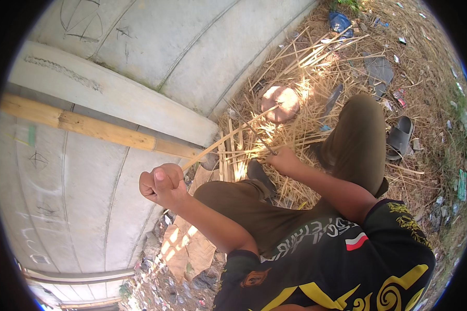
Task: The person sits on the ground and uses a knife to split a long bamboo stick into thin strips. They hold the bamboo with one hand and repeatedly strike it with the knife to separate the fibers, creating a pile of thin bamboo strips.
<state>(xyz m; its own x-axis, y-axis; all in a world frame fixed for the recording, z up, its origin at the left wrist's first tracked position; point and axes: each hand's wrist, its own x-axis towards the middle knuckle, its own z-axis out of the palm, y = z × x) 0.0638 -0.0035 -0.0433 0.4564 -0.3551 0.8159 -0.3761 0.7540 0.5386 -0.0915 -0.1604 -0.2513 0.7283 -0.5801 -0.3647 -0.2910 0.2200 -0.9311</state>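
In my left hand (163, 184), closed in a fist, is one end of a long, thin bamboo strip (223, 139). The strip slants up and right to a round wooden block (280, 104), where its far end lies over the top. My right hand (284, 161) is wrapped round the handle of a dark, narrow-bladed knife (258, 136). Its blade points up and left, and its tip is close to the strip; whether they touch I cannot tell. Many split bamboo strips (308, 62) and shavings lie round the block.
A grey concrete panel wall (192, 52) rises on the left, with a bamboo pole (83, 124) along it. A black slipper (400, 138) lies to the right of my bent knee. Brown cardboard (187, 254) lies at the lower left. A blue plastic bag (340, 23) is at the top.
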